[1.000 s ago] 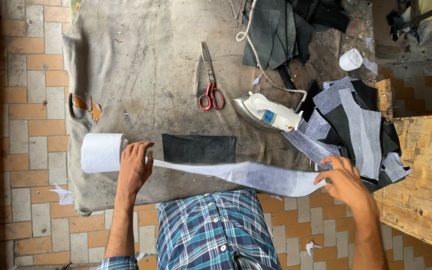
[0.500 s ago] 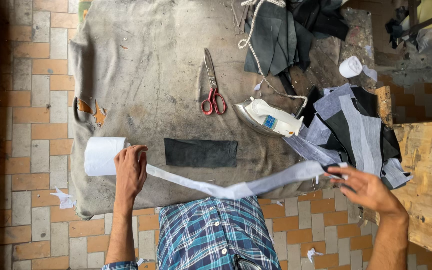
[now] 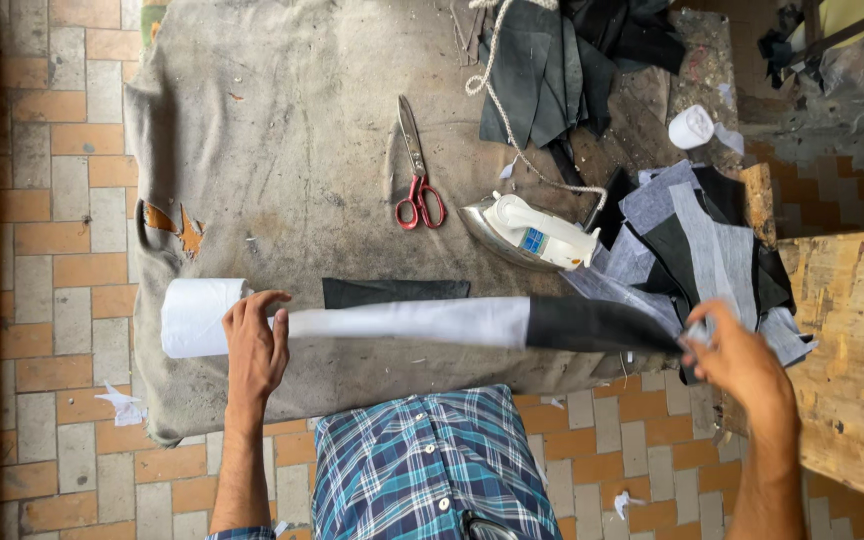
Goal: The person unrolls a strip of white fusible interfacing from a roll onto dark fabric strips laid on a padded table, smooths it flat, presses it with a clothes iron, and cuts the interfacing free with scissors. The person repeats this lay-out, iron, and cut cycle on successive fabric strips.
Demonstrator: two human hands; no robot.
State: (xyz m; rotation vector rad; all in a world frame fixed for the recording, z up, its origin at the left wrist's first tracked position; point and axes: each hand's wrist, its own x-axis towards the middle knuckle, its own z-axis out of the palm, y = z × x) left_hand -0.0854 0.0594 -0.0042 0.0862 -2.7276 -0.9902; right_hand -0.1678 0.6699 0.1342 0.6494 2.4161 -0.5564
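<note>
White strip [image 3: 407,322] runs taut from the roll [image 3: 197,317] to the right hand [image 3: 742,365], which pinches its far end. Spread flat, the left hand [image 3: 255,345] presses it beside the roll. Blur hides the pinching fingertips.

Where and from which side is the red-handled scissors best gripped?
Probably by the red handle loops of the scissors, coming from the person's side. They lie flat and closed on the cloth, loops towards the person, blades pointing away.
</note>
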